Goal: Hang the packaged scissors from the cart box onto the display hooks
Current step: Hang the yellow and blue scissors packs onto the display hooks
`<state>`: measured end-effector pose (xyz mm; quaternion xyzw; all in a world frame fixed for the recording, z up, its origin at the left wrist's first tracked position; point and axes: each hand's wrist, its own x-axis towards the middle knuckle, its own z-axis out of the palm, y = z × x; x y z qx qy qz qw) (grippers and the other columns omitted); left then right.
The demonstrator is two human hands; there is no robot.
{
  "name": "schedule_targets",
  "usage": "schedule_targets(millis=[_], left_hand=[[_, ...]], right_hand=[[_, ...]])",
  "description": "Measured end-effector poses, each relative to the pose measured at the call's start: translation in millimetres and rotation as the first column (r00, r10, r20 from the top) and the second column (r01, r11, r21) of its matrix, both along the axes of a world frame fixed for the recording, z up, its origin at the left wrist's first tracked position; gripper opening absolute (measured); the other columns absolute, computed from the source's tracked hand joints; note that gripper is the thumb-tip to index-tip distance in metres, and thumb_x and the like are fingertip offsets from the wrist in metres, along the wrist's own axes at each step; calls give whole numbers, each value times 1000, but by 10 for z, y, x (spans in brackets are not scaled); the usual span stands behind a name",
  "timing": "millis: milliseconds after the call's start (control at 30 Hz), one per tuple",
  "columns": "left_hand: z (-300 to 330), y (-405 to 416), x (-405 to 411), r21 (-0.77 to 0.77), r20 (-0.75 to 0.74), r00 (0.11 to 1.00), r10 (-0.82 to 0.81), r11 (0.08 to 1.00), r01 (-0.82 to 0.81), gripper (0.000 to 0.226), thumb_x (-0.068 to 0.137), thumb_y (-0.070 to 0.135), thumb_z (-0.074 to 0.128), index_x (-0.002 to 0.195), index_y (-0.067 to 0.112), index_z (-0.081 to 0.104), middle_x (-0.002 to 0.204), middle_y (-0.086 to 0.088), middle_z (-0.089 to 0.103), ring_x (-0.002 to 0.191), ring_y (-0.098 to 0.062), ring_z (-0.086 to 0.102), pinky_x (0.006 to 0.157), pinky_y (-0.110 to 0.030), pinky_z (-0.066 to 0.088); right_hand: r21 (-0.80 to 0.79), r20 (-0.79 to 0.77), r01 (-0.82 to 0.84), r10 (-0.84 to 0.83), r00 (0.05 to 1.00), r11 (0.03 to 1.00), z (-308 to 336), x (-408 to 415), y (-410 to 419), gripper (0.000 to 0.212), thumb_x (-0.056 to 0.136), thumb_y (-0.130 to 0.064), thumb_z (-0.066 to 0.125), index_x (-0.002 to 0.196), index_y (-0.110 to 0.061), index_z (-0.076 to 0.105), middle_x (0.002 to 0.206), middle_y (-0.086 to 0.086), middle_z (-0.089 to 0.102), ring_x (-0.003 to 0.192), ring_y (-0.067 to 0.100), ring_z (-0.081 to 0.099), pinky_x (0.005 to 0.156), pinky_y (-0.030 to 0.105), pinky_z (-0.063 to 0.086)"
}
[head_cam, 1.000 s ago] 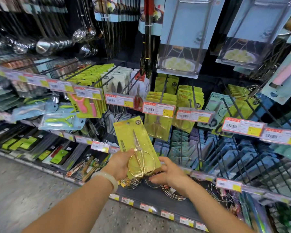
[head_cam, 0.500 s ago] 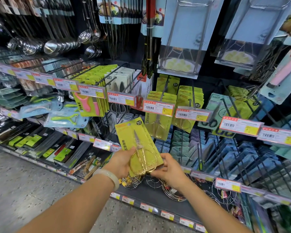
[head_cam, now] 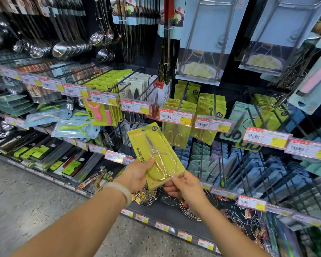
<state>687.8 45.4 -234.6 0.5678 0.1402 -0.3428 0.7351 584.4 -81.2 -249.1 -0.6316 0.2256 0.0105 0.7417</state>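
yellow-green scissors pack (head_cam: 157, 153) gripped by left hand (head_cam: 137, 174) along its left edge, pinched at bottom corner by right hand (head_cam: 183, 186), held below matching packs (head_cam: 176, 125); best steadied, hang hole aligned onto that hook.

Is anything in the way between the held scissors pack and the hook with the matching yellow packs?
Nothing solid blocks it. Both hands, left hand and right hand, hold the scissors pack below the matching packs; that hook's price tag fronts its tip.
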Motion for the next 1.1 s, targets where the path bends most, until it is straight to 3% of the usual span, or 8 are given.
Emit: schedule_targets(millis=[133, 233, 333, 467, 633, 800, 900, 1100], left_hand=[[-9, 15, -4, 3, -6, 1000, 27, 1000, -27, 27, 93, 5, 54, 119, 5, 51, 114, -18, 66, 90, -29, 66, 69, -42, 57], [-3, 17, -1, 16, 10, 1000, 20, 1000, -20, 13, 92, 1, 53, 104, 7, 52, 103, -15, 67, 92, -30, 64, 80, -45, 52], [7, 17, 31, 36, 21, 998, 66, 997, -67, 13, 92, 2, 55, 100, 10, 49, 94, -11, 66, 81, -26, 64, 74, -43, 52], [28, -2, 48, 17, 54, 993, 106, 994, -107, 24, 90, 0, 57, 112, 9, 52, 105, -14, 67, 82, -26, 66, 68, -39, 55], [47, -59, 9, -10, 76, 987, 140, 990, -140, 24, 85, -5, 62, 92, 16, 53, 108, -15, 66, 97, -31, 64, 88, -47, 51], [64, -55, 57, -82, 29, 988, 153, 985, -150, 39, 86, -7, 59, 123, 3, 51, 110, -18, 66, 82, -28, 66, 65, -41, 54], [67, -49, 80, -84, 6, 992, 124, 989, -123, 44, 86, -7, 58, 129, 1, 49, 119, -21, 63, 85, -29, 66, 65, -41, 55], [69, -19, 103, -54, 18, 995, 96, 994, -95, 45, 85, -2, 63, 126, 4, 47, 116, -19, 64, 88, -31, 66, 76, -46, 55]], right_hand=[[116, -39, 46, -42, 998, 992, 51, 50, -8, 6, 92, -5, 53, 87, -2, 49, 74, 13, 67, 54, 12, 68, 50, 19, 56], [153, -61, 16, -7, 998, 988, 42, 42, -43, 4, 90, 0, 55, 91, -1, 51, 75, 12, 70, 59, 13, 70, 55, 21, 58], [257, -72, -8, 27, 997, 966, 69, 67, -67, 9, 88, 8, 53, 96, 3, 53, 79, 13, 72, 68, 17, 72, 62, 24, 60], [330, -118, 86, -49, 992, 940, 110, 119, -12, 6, 90, -6, 57, 90, -1, 54, 82, 16, 68, 65, 19, 71, 60, 27, 60], [303, -173, 272, -228, 958, 913, 64, 197, 75, 19, 88, -12, 61, 72, -8, 51, 73, 10, 61, 60, 17, 60, 51, 22, 57], [382, -108, 253, -229, 967, 889, 104, 210, 81, 24, 89, -12, 58, 67, -12, 50, 75, 6, 65, 68, 18, 60, 52, 21, 54], [360, -86, 240, -225, 971, 901, 101, 220, 64, 26, 91, -12, 56, 66, -14, 49, 70, 3, 67, 64, 15, 62, 43, 18, 46], [341, -63, 189, -178, 982, 921, 85, 210, 35, 15, 90, -11, 57, 75, -12, 55, 76, 6, 66, 69, 17, 61, 49, 19, 49]])
